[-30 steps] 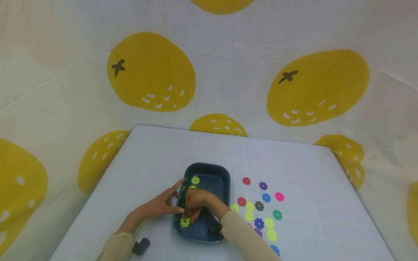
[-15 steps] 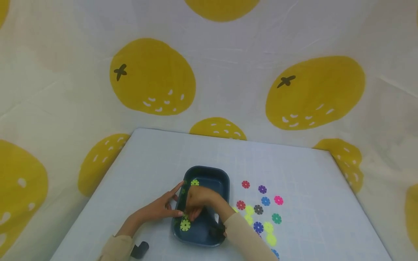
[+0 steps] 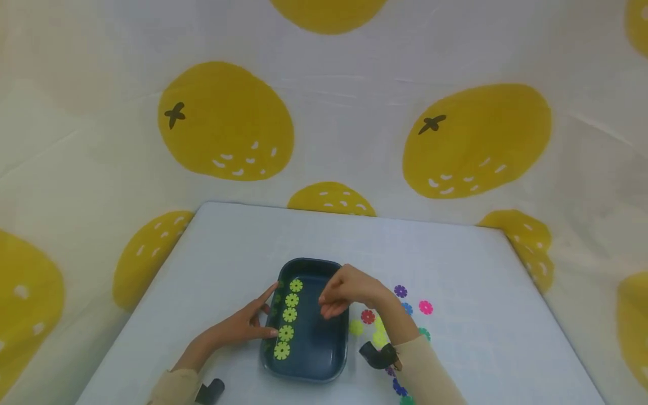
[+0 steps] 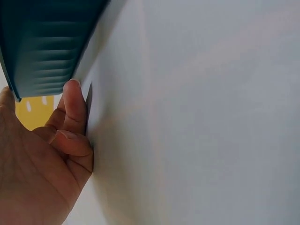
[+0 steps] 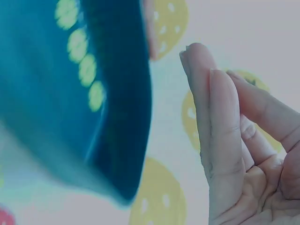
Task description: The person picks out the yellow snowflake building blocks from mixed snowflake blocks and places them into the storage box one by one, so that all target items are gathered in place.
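A dark blue rectangular tray (image 3: pixel 320 354) lies on the table, with several yellow-green notched discs (image 3: pixel 291 315) in a column along its left side. My left hand (image 3: pixel 238 326) touches the tray's left rim, thumb and index finger spread apart along it. In the left wrist view, other fingers of that hand bend beneath the tray's ribbed outer wall (image 4: pixel 49 61). Over the tray's right part hovers my right hand (image 3: pixel 349 289), its fingers loosely bent in the head view. The right wrist view shows those fingers (image 5: pixel 225 140) fairly straight, with nothing between them.
Right of the tray lie loose notched discs: a red disc (image 3: pixel 368 316), a pink disc (image 3: pixel 426 307), a purple disc (image 3: pixel 400 291) and several others, some hidden under the right forearm. A cloth with yellow fruit print (image 3: pixel 228 121) hangs behind the white table (image 3: pixel 243 236).
My right hand has lifted from the disc column and moved right, uncovering the discs it hid. The left hand keeps its place on the rim.
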Demonstrator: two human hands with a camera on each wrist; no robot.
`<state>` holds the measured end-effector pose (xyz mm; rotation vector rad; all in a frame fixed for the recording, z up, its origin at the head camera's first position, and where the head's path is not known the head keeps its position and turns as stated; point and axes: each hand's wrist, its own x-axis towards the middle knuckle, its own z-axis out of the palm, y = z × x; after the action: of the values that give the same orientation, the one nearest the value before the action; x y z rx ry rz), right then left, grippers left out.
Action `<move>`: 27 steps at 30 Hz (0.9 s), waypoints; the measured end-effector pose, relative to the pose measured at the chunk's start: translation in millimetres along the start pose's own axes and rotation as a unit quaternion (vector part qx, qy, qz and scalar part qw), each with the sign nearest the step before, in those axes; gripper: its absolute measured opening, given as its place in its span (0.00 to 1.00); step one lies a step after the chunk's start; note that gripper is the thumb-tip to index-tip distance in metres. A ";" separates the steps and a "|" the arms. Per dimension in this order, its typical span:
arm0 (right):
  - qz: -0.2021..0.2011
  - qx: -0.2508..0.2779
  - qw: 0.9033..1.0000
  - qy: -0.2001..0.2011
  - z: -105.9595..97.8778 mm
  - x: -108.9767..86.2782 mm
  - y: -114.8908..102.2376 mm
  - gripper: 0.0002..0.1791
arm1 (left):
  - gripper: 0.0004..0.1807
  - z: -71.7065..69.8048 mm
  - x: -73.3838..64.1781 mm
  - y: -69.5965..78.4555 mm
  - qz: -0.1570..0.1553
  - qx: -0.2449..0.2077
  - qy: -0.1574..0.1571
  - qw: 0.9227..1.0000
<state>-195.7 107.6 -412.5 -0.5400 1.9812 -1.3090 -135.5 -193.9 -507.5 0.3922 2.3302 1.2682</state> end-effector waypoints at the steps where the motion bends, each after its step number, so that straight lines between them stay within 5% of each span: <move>1: 0.003 -0.002 1.000 0.005 -4.5 -4.6 3.9 0.10 | 0.56 0.0 -0.5 -1.1 0.003 -0.002 -0.001 1.000; 8: 0.016 -0.011 0.997 0.081 -29.6 -37.2 34.1 0.12 | 0.56 -0.6 -2.1 -7.3 0.001 0.009 0.003 1.000; 14: 0.025 -0.056 0.982 0.181 -41.5 -59.7 68.5 0.12 | 0.55 -0.8 -2.5 -7.8 -0.014 0.023 0.015 1.000; 20: -0.016 -0.180 0.968 0.171 -52.1 -75.9 101.8 0.08 | 0.55 0.9 0.8 -5.1 -0.012 0.022 0.012 1.000; 27: -0.012 -0.305 0.942 0.142 -45.3 -77.2 119.0 0.17 | 0.55 2.4 4.0 -6.6 -0.016 0.024 0.010 1.000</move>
<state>-173.3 235.6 -485.3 -0.6867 2.6446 -0.7936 -137.9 -193.9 -515.2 0.3588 2.3778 1.2088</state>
